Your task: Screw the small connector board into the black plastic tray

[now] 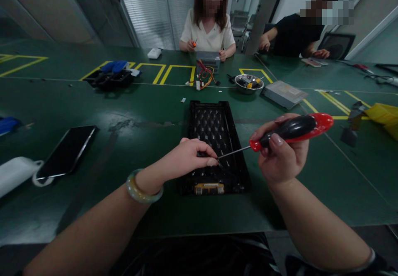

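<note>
A black rectangular frame [238,151] with rows of small metallic pieces inside lies on the green table in front of me. At its near end sits a yellowish part with a pale connector [210,188]. My right hand [284,153] grips a red and black screwdriver [295,129], whose shaft points left over the frame. The screwdriver's tip meets the fingertips of my left hand [192,155]. Those fingers are pinched together above the middle of the frame, and what they hold, if anything, is too small to name. A bangle [143,191] circles my left wrist.
Left on the table [124,209] are a phone [66,151] and a white mask [17,174]. Farther back lie a black tray [107,79], a metal bowl [248,84] and a grey box [284,93]. Two people sit opposite, one behind a metal unit with wires [207,74].
</note>
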`<state>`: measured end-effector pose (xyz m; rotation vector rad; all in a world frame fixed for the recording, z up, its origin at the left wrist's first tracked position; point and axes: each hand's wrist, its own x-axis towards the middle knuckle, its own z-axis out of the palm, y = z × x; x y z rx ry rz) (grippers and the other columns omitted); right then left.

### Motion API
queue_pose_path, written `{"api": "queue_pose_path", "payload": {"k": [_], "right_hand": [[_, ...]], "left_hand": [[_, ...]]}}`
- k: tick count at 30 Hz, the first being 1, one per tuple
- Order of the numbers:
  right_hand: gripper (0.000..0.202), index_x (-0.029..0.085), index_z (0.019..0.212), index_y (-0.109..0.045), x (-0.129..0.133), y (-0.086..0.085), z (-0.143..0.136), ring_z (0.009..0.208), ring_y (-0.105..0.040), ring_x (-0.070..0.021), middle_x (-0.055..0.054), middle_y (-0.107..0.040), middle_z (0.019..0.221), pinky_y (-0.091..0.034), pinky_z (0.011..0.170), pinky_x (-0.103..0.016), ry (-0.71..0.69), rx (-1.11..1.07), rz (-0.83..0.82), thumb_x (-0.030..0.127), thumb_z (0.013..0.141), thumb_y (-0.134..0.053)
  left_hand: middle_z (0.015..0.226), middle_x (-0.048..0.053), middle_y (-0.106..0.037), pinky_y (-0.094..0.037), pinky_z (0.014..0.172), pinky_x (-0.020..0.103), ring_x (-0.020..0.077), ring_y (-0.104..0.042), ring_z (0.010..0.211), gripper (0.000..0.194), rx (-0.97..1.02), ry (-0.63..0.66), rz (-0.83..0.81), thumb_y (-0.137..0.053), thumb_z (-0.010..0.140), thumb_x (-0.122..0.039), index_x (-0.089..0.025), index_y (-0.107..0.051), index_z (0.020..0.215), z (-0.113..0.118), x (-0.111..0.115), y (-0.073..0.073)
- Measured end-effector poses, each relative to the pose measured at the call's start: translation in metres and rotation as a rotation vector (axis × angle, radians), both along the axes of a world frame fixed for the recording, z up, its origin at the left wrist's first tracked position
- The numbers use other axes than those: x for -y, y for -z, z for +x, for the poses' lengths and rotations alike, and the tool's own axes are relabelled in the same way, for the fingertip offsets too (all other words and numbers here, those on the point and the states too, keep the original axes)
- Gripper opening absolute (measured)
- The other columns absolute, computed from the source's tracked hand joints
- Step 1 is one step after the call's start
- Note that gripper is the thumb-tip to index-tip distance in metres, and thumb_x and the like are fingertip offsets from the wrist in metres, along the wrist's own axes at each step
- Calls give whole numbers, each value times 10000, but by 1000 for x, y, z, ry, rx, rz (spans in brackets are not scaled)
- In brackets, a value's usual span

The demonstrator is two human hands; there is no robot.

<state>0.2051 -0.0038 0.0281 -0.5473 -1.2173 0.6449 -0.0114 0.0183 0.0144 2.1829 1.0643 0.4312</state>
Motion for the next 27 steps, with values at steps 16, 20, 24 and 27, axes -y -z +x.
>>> {"api": "queue_pose_path", "payload": {"k": [16,20,24,27], "right_hand": [[261,255,957,-500,-7,0,9,451,-513,-121,55,-550,620,-422,428,-272,-5,1,-69,422,806,-633],[313,263,979,-470,-2,3,8,473,-536,-119,48,-548,695,-478,451,-292,-62,49,-99,472,814,-635],[322,266,998,-472,1,4,8,493,-551,-134,52,-542,662,-535,495,-331,-65,91,-142,495,830,-624],[330,266,989,-486,0,4,8,499,-546,-129,50,-539,667,-541,496,-330,-68,72,-143,512,834,-642]], "left_hand": [[1113,-17,-619,-268,942,414,227,-483,1111,115,-181,178,84,-671,883,-451,-365,-748,891,20,29,-3],[1137,-10,-593,-259,971,446,254,-455,1145,125,-218,146,91,-704,847,-479,-372,-762,879,22,27,0],[1147,4,-583,-276,948,457,267,-443,1143,116,-260,137,113,-682,868,-449,-373,-762,903,23,26,3],[1149,5,-575,-282,934,455,262,-442,1137,114,-266,145,128,-659,885,-426,-374,-753,922,23,27,4]]}}
